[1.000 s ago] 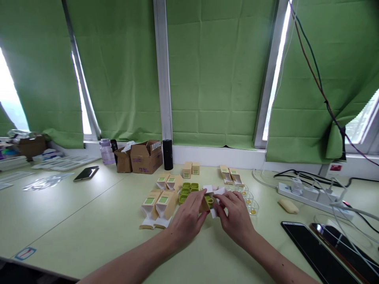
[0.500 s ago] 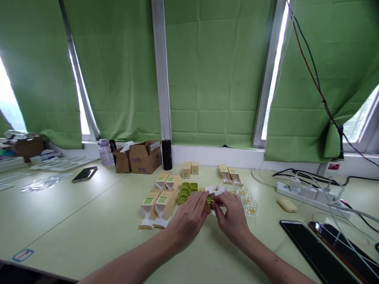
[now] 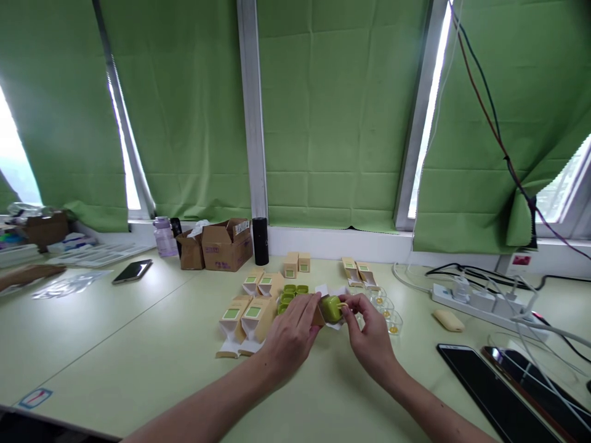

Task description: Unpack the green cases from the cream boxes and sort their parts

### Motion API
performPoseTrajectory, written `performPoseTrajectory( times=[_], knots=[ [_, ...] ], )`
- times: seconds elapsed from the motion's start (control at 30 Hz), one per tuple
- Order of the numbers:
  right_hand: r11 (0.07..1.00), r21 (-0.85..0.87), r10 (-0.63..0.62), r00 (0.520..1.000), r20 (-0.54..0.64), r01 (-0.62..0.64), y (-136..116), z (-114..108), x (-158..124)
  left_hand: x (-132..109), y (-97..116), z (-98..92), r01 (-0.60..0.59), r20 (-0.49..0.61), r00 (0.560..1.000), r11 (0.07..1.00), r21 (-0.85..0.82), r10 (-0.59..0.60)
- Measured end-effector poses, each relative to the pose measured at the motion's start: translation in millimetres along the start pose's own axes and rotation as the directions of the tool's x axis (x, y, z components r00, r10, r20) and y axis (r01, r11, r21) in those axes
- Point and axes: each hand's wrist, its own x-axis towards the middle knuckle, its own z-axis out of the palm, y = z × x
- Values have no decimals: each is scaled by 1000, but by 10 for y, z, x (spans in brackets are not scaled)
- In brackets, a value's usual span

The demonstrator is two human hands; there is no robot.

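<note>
My left hand (image 3: 293,329) is closed around a small cardboard box (image 3: 319,317), mostly hidden behind its fingers. A glossy green block (image 3: 331,309) sticks out of the box's open right end, near white flaps. My right hand (image 3: 369,329) pinches a thin pale-yellow loop (image 3: 342,305) on the block's right side. Left of my hands lie open kraft boxes (image 3: 258,317) with green labels and white insides. Several small green cups (image 3: 289,289) stand behind my left hand. Clear cups with yellow bits (image 3: 394,322) sit to the right of my right hand.
Upright small boxes (image 3: 290,264) and two open boxes (image 3: 367,275) stand farther back. A power strip (image 3: 484,307), cables, a cream case (image 3: 447,320) and a black tablet (image 3: 480,381) lie right. At far left, another person's hand (image 3: 34,274) is near clear plastic sheets (image 3: 69,284).
The green block has come out of the cardboard box to the right, with my right hand drawing back on its loop. Another person's hand has appeared at the far left.
</note>
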Motion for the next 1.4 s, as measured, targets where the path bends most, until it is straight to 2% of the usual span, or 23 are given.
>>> performPoseTrajectory(
  times=[0.13, 0.27, 0.4, 0.47, 0.53, 0.6, 0.67, 0.77, 0.87, 0.97, 1.03, 1.13, 1.2, 1.3, 1.4],
  knots=[
    [957, 256, 142, 990, 0, -137, -19, -41, 23, 13, -11, 0, 16, 5, 1000, 1000, 16, -16],
    [838, 472, 244, 962, 125, -274, -76, -49, 43, 43, -19, -30, -10, 24, 1000, 999, 43, 9],
    [760, 482, 290, 892, 347, -435, -137, 15, 30, 56, 1, -53, -73, 21, 997, 994, 80, 72],
    [757, 440, 283, 850, 445, -483, -153, 72, 2, 51, 20, -55, -122, 32, 992, 988, 91, 120],
    [772, 414, 259, 833, 488, -482, -149, 132, -32, 45, 36, -55, -171, 51, 985, 981, 93, 167],
    [799, 402, 243, 852, 463, -446, -127, 172, -56, 46, 40, -59, -184, 58, 982, 978, 102, 179],
    [833, 388, 242, 890, 386, -395, -98, 176, -58, 57, 27, -67, -157, 44, 987, 980, 126, 153],
    [871, 363, 234, 930, 284, -330, -70, 108, -16, 83, -20, -83, -108, 19, 994, 979, 174, 107],
    [900, 313, 243, 945, 219, -304, -66, -1, 47, 102, -80, -91, -82, 18, 997, 972, 219, 80],
    [963, 134, 209, 961, 182, -235, -81, -101, 92, 114, -148, -96, -42, 20, 999, 970, 241, 39],
    [992, -94, 104, 975, 197, -86, -102, -148, 100, 121, -197, -106, -6, 16, 1000, 970, 243, 2],
    [898, -406, -42, 953, 300, 167, -137, -168, 64, 130, -259, -129, 52, -6, 999, 970, 239, -52],
    [817, -514, -69, 929, 363, 261, -147, -142, 10, 134, -280, -143, 75, -14, 997, 970, 229, -74],
    [733, -604, -60, 913, 403, 314, -137, -76, -79, 133, -280, -150, 85, -11, 996, 972, 218, -85],
    [701, -633, -35, 902, 430, 329, -132, -38, -128, 128, -262, -145, 86, -4, 996, 972, 217, -87]
  ],
)
